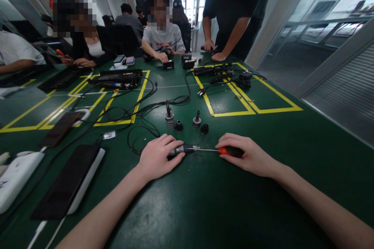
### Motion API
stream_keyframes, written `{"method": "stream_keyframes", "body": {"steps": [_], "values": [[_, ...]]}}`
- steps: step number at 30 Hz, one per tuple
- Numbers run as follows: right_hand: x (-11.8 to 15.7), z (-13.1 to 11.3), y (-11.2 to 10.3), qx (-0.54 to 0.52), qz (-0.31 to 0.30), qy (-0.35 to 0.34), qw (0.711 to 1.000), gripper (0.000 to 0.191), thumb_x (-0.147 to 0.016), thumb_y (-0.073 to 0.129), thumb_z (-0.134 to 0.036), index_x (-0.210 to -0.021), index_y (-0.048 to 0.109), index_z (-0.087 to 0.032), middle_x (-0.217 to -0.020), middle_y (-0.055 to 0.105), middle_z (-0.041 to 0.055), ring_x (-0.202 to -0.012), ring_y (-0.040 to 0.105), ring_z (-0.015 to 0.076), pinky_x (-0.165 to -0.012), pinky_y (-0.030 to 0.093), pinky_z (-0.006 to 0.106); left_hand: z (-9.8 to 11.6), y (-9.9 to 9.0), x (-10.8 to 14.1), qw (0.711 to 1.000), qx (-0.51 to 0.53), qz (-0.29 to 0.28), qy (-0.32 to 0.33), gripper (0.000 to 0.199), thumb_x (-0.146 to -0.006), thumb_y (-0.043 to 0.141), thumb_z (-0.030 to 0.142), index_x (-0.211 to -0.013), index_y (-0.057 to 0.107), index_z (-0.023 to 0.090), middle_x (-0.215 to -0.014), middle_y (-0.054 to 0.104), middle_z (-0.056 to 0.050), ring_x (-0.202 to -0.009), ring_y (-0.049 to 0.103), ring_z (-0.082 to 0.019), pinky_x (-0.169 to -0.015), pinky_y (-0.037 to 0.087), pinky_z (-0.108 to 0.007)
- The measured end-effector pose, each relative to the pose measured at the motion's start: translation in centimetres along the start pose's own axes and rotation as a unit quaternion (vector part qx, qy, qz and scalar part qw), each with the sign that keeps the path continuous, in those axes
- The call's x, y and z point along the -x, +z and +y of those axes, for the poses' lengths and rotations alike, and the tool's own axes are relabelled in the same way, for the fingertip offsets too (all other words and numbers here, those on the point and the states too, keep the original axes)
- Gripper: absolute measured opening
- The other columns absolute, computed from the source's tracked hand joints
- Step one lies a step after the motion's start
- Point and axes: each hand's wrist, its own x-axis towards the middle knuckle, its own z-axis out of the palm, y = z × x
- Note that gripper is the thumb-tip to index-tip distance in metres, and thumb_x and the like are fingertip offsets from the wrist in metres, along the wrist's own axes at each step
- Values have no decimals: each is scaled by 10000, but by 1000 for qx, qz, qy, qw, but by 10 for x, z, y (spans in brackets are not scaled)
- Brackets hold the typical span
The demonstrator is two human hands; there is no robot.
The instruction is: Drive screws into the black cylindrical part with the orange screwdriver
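Note:
My left hand [159, 155] is closed around a dark grey cylindrical device [179, 149] lying low over the table. A black cable appears to leave its far left end. Between the fingers of my right hand [247, 151] is the red-and-black handle of a screwdriver [222, 150]. Its thin metal shaft points left and meets the device's narrow front end; the exact contact is too small to make out. Just beyond both hands stand a metal motor-like part [169, 117], a smaller metal part with a shaft [196, 119], and two black caps [179, 126], [204, 128].
Black cables [146, 103] sprawl across the green table [181, 210]. A phone on a white block [70, 179], another phone [60, 128] and a white power strip [20, 179] lie at left. Yellow tape [233, 114] marks rectangles. Several people are around the far side.

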Motion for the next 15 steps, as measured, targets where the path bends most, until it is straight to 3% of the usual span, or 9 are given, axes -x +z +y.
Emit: {"method": "stream_keyframes", "body": {"steps": [11, 15], "values": [[-1, 1, 8, 22, -4, -13, 1000, 223, -980, 596, -223, -1138, 753, -233, -1064, 682, 90, -926, 696, 220, -770, 602, 345, 0, 0, -1, 1000, -5, -1, -2, 266, -985, 623, 378, -1169, 732, 220, -1011, 750, -44, -916, 681, -209, -759, 576, -333], [-1, 0, 8, 20, -12, -23, 999, 272, -1036, 520, -226, -1152, 766, -236, -1097, 732, 93, -973, 712, 224, -834, 614, 364, 0, 1, -1, 1000, -5, 2, 1, 266, -991, 614, 379, -1164, 731, 215, -1011, 750, -44, -917, 680, -208, -766, 575, -332]]}}
